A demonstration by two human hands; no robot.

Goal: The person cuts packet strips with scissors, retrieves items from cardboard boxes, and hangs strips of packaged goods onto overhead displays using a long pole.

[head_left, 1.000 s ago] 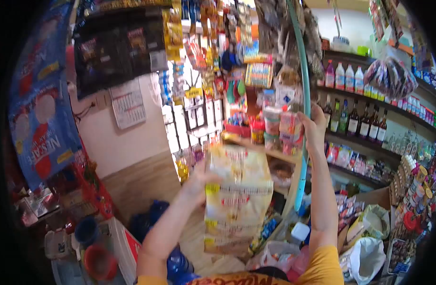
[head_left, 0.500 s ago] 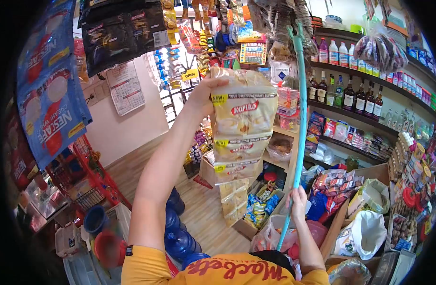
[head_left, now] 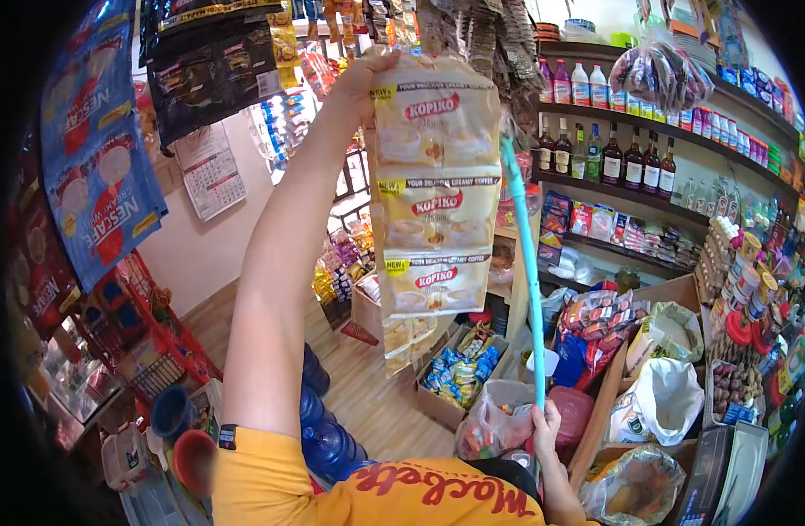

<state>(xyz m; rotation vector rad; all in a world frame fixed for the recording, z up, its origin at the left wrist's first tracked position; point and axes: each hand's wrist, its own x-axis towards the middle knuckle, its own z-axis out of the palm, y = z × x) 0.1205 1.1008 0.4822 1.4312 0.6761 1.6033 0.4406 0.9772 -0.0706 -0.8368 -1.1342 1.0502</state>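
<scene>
My left hand [head_left: 367, 77], raised high, pinches the upper left corner of a hanging strip of cream Kopiko coffee sachets [head_left: 436, 230]. The strip hangs down before me, its lowest part bent back. Lower right, my right hand [head_left: 547, 424] is wrapped around a long teal pole [head_left: 528, 280]. This pole slants up, and its upper end lies just right of the sachets, near dark packets [head_left: 507, 61] hanging overhead. Whether the pole touches those packets I cannot tell.
Blue Nescafe sachets [head_left: 104, 188] and black Kopiko packs [head_left: 211, 79] hang at left. Shelves with bottles [head_left: 632, 162] line the right wall. Below stand a carton of sachets [head_left: 459, 373], open sacks [head_left: 656, 399], blue water jugs [head_left: 328, 438] and a red bucket [head_left: 195, 460].
My left hand has lifted the coffee strip higher, and it hangs straighter. The pole and my right hand have moved down, the pole's top dropping away from the hanging packets.
</scene>
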